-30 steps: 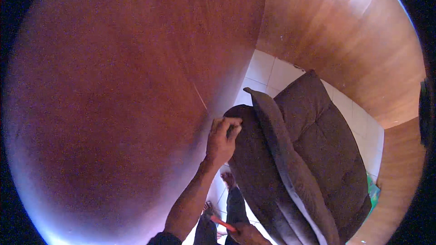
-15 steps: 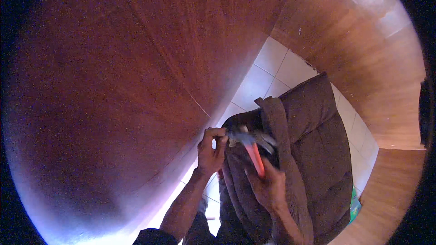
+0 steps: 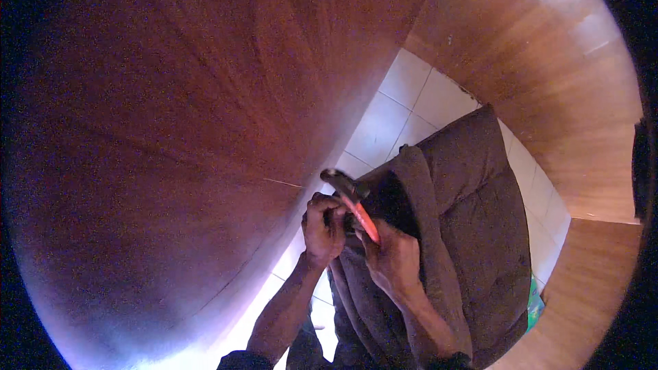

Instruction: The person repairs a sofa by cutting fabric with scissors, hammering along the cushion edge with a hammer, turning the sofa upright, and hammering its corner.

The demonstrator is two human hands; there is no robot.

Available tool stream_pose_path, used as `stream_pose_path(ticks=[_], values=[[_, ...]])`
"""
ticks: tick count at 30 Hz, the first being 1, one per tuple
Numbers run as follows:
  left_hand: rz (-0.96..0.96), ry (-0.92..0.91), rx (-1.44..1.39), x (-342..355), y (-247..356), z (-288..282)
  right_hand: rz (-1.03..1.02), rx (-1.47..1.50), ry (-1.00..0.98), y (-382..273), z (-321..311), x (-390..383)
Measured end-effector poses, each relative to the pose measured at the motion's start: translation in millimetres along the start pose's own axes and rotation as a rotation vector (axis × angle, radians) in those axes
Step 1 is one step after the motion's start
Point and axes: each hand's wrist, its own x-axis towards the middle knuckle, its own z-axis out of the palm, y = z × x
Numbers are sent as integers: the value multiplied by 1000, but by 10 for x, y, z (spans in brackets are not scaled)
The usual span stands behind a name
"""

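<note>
A hammer (image 3: 361,214) with a dark head and an orange handle is gripped in my right hand (image 3: 396,260). Its head is raised just beyond and above my left hand (image 3: 322,233), close to the edge of a large reddish-brown wooden panel (image 3: 205,116). My left fingers are curled together in a pinch beside that edge. What they hold, if anything, is too dark and small to make out. Below and to the right of both hands lies a dark brown padded cushion or seat (image 3: 473,233).
A lighter wooden surface (image 3: 521,62) curves along the right side. Pale floor tiles (image 3: 384,127) show between it and the large panel. A small green item (image 3: 534,305) peeks out past the cushion's lower right side.
The hammer, blurred half a second ago, has moved left and up, its head now over my left fingers. My right hand has followed it; my left hand has curled slightly.
</note>
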Motion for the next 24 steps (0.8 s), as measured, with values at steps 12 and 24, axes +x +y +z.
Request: stream_pose_path(ticks=[12,24], values=[[-420,50,-485,14,473,-295,-154,-160,-106,5,219,-504],[-23,-40,-44,-96,217,-170,-189,-162,-236,56,56,-518]])
